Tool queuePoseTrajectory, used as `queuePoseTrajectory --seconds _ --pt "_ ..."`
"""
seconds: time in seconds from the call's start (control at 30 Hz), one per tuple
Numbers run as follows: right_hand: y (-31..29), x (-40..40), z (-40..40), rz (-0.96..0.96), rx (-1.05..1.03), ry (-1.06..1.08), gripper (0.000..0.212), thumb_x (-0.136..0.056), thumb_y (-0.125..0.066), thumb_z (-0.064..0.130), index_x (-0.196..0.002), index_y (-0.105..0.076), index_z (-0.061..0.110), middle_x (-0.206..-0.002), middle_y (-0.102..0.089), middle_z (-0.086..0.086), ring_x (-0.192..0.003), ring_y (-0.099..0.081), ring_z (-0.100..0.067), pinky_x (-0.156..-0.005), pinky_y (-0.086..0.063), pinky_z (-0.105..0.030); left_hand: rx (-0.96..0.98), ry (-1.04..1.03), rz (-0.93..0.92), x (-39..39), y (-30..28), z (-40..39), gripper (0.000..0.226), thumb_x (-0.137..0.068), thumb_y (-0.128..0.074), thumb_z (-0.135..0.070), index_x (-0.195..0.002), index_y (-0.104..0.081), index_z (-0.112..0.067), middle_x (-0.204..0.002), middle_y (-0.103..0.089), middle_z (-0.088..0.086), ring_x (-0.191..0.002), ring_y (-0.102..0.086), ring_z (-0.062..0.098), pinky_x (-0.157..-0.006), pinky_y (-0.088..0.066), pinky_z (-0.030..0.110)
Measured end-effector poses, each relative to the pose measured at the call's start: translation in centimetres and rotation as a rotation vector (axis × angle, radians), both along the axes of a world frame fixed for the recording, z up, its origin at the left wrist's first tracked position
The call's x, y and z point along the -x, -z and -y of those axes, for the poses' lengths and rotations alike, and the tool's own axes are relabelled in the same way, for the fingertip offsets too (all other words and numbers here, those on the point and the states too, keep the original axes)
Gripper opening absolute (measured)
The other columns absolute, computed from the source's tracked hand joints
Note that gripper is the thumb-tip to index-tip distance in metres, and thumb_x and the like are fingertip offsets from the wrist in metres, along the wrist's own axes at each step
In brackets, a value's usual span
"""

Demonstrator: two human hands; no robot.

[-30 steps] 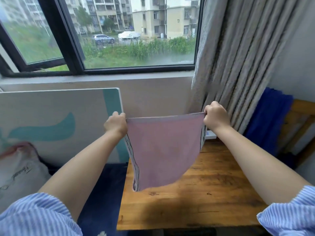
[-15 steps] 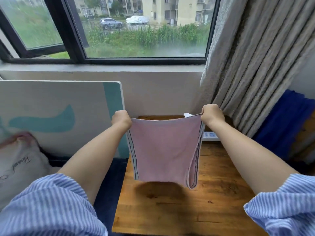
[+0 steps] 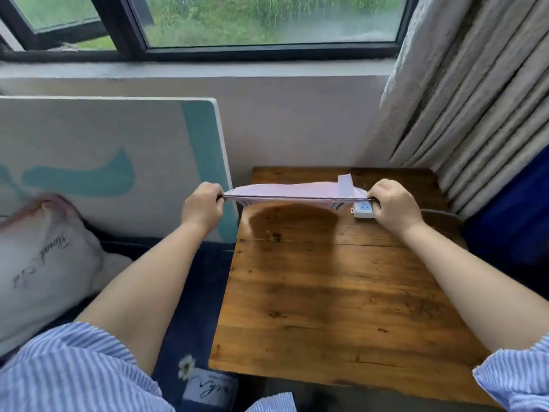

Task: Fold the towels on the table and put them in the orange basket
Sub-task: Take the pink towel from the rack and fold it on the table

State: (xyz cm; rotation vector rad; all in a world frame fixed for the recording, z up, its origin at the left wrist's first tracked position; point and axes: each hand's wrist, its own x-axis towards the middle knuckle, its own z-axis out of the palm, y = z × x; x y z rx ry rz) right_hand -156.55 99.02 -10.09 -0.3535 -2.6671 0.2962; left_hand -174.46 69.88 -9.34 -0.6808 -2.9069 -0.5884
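A pink towel [image 3: 294, 190] with dark striped edges is stretched nearly flat in the air above the far part of the wooden table [image 3: 341, 292]. My left hand [image 3: 202, 205] grips its left corner and my right hand [image 3: 393, 205] grips its right corner. A white label sticks up from the towel near the right hand. The towel casts a dark shadow on the tabletop below it. No orange basket is in view.
A small white device [image 3: 364, 210] with a blue panel lies on the table under my right hand. A white and teal board [image 3: 118, 162] leans against the wall on the left, with a white pillow [image 3: 38, 263] in front. Grey curtains [image 3: 463, 99] hang at right.
The towel hung down vertically from both hands; now it is swung out forward and lies almost level over the table. Both hands have dropped lower, and the view tilted down.
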Motion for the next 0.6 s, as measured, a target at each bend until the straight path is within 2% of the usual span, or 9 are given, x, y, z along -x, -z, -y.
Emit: queuePoseTrajectory --seconds 0.13,0.2,0.27,0.37,0.43,0.47,0.53,0.57,0.6 --pt "6.7 -4.4 2.0 0.376 -0.041 -0.053 0.016 -0.081 -0.054 -0.004 -0.091 -0.065 -0.006 -0.099 -0.062 -0.022 -0.096 -0.055 -0.036 -0.079 -0.048 -0.040 0.442 0.217 0.164 -3.9 5.7 3.1 0.019 -0.092 -0.047 -0.016 -0.103 -0.062 -0.009 -0.109 -0.057 0.011 -0.098 -0.055 0.029 -0.074 -0.042 0.034" --pt "9.9 -6.6 3.6 0.587 -0.104 -0.073 0.021 -0.085 -0.049 0.002 -0.101 -0.062 0.002 -0.107 -0.058 -0.012 -0.103 -0.050 -0.028 -0.076 -0.046 -0.034 0.635 0.306 0.224 -6.2 8.7 4.0 0.021 -0.091 -0.046 -0.014 -0.107 -0.060 -0.011 -0.109 -0.056 0.009 -0.099 -0.056 0.028 -0.074 -0.044 0.034" --pt "12.4 -8.6 5.4 0.727 -0.128 -0.107 0.024 -0.083 -0.047 0.000 -0.103 -0.059 0.004 -0.109 -0.056 -0.010 -0.105 -0.048 -0.023 -0.069 -0.041 -0.030 0.800 0.387 0.268 -8.3 11.5 4.8 0.024 -0.089 -0.045 -0.005 -0.109 -0.058 -0.011 -0.110 -0.055 0.008 -0.098 -0.056 0.027 -0.072 -0.046 0.034" --pt "15.4 -11.1 7.4 0.890 -0.138 -0.128 0.026 -0.080 -0.046 -0.003 -0.104 -0.057 0.004 -0.111 -0.054 -0.009 -0.106 -0.046 -0.021 -0.063 -0.030 -0.029 0.944 0.489 0.334 -10.8 14.7 5.9 0.026 -0.086 -0.041 0.005 -0.105 -0.054 -0.007 -0.113 -0.053 0.009 -0.102 -0.054 0.027 -0.069 -0.042 0.032" --pt "16.5 -12.3 8.2 0.928 -0.105 -0.105 0.027 -0.076 -0.050 -0.005 -0.101 -0.058 0.002 -0.110 -0.055 -0.011 -0.106 -0.048 -0.024 -0.064 -0.030 -0.028 0.984 0.523 0.346 -12.0 16.0 6.7 0.027 -0.086 -0.040 0.006 -0.107 -0.053 -0.006 -0.116 -0.052 0.010 -0.104 -0.052 0.026 -0.068 -0.040 0.031" --pt "17.0 -12.9 8.8 0.901 -0.103 -0.124 0.025 -0.071 -0.056 -0.008 -0.094 -0.061 -0.001 -0.104 -0.058 -0.015 -0.102 -0.052 -0.028 -0.063 -0.033 -0.028 1.001 0.539 0.349 -12.6 16.7 7.2 0.028 -0.086 -0.041 0.007 -0.108 -0.052 -0.006 -0.117 -0.050 0.010 -0.105 -0.051 0.026 -0.067 -0.039 0.031" --pt "16.9 -13.6 9.9 0.860 -0.158 -0.216 0.028 -0.040 -0.073 -0.014 -0.063 -0.062 -0.004 -0.071 -0.061 -0.020 -0.069 -0.061 -0.036 -0.047 -0.043 -0.029 1.012 0.552 0.344 -13.3 17.5 7.9 0.030 -0.086 -0.041 0.006 -0.111 -0.051 -0.006 -0.119 -0.049 0.011 -0.107 -0.050 0.027 -0.068 -0.038 0.032" --pt "17.2 -13.9 10.3 0.839 -0.184 -0.207 0.037 -0.021 -0.077 -0.013 -0.050 -0.059 0.000 -0.056 -0.058 -0.016 -0.052 -0.059 -0.034 -0.035 -0.040 -0.028 1.016 0.561 0.337 -13.6 17.9 8.2 0.031 -0.086 -0.041 0.006 -0.112 -0.051 -0.006 -0.120 -0.048 0.011 -0.109 -0.049 0.028 -0.070 -0.038 0.032" --pt "17.1 -14.1 10.7 0.837 -0.171 -0.173 0.042 -0.010 -0.078 -0.011 -0.043 -0.057 0.004 -0.049 -0.056 -0.012 -0.043 -0.056 -0.030 -0.030 -0.036 -0.026 1.017 0.573 0.325 -13.9 18.3 8.4 0.031 -0.086 -0.041 0.005 -0.114 -0.051 -0.007 -0.121 -0.048 0.012 -0.110 -0.048 0.028 -0.072 -0.040 0.032"
